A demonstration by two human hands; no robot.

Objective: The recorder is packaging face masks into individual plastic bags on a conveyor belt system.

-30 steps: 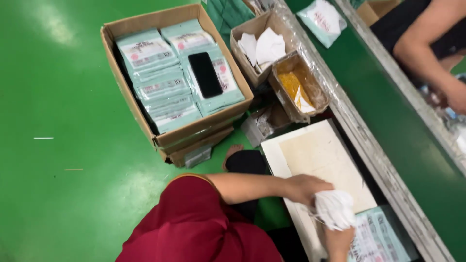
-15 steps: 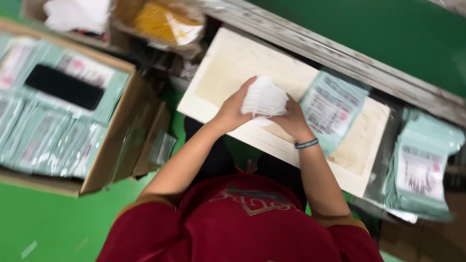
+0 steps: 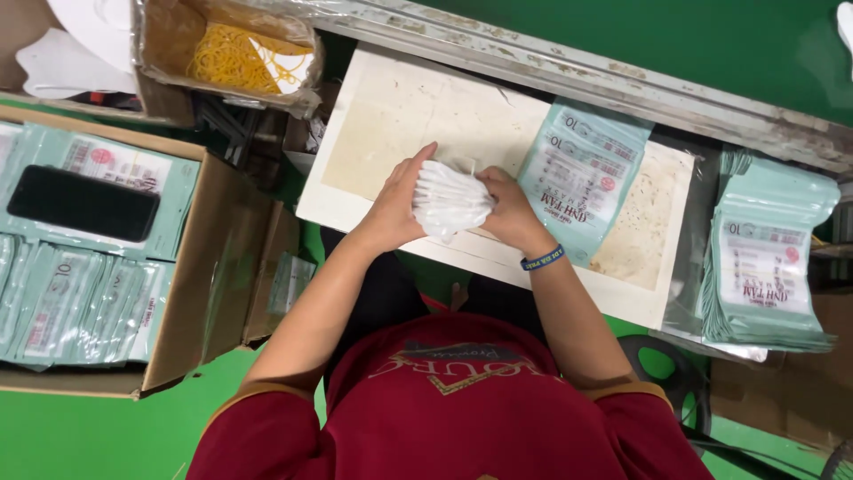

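Note:
A stack of white face masks (image 3: 449, 197) is squeezed between my two hands above a stained white work board (image 3: 400, 116). My left hand (image 3: 398, 204) grips its left side and my right hand (image 3: 508, 210), with a blue wristband, grips its right side. A pale green printed pouch (image 3: 577, 178) lies flat on the board just right of my right hand.
A pile of the same green pouches (image 3: 764, 258) sits at the right. At the left, a cardboard box (image 3: 213, 267) holds filled pouches with a black phone (image 3: 82, 203) on top. A small box of yellow rubber bands (image 3: 233, 52) stands at the back, beside a metal rail (image 3: 569, 67).
The view has swung from the box at the left to the board. Both my hands have closed on the mask stack and brought it down slightly toward the board's near edge.

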